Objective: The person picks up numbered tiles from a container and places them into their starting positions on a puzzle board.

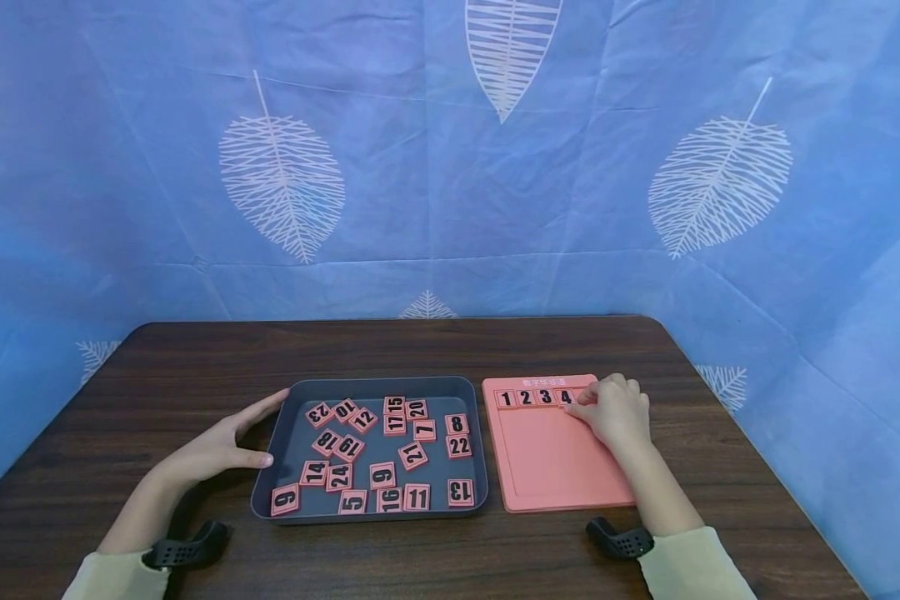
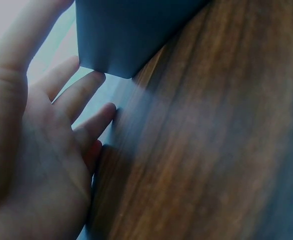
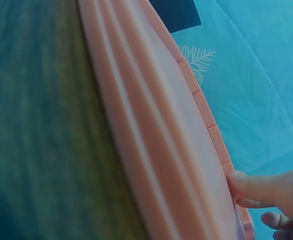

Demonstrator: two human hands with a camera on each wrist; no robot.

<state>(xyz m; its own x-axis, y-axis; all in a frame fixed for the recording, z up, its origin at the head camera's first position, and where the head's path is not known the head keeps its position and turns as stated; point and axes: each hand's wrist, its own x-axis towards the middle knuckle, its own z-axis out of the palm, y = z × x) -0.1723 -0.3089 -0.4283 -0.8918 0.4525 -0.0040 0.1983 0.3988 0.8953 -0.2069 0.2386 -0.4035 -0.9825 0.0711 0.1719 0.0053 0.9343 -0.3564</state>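
Observation:
My right hand [image 1: 619, 414] is over the top right of a pink square board [image 1: 555, 467]. Its thumb and fingertips pinch the tile marked 4 [image 1: 565, 397], last in a row with tiles 1, 2 and 3 along the board's upper edge. In the right wrist view, the thumb [image 3: 241, 182] meets the row at the board's edge, while the other fingers are partly cut off. Spread fingers of my left hand [image 1: 206, 446] touch the left side of a dark grey tray [image 1: 461, 390]. Seen from the left wrist, the fingers [image 2: 81, 92] reach toward the tray's corner.
Several pink number tiles lie scattered in the tray, some turned sideways or upside down, among them tile 21 [image 1: 412, 455] and tile 13 [image 1: 461, 492]. Tray and board stand side by side on a dark wooden table [image 1: 390, 562]. A blue leaf-patterned cloth [image 1: 390, 167] hangs behind.

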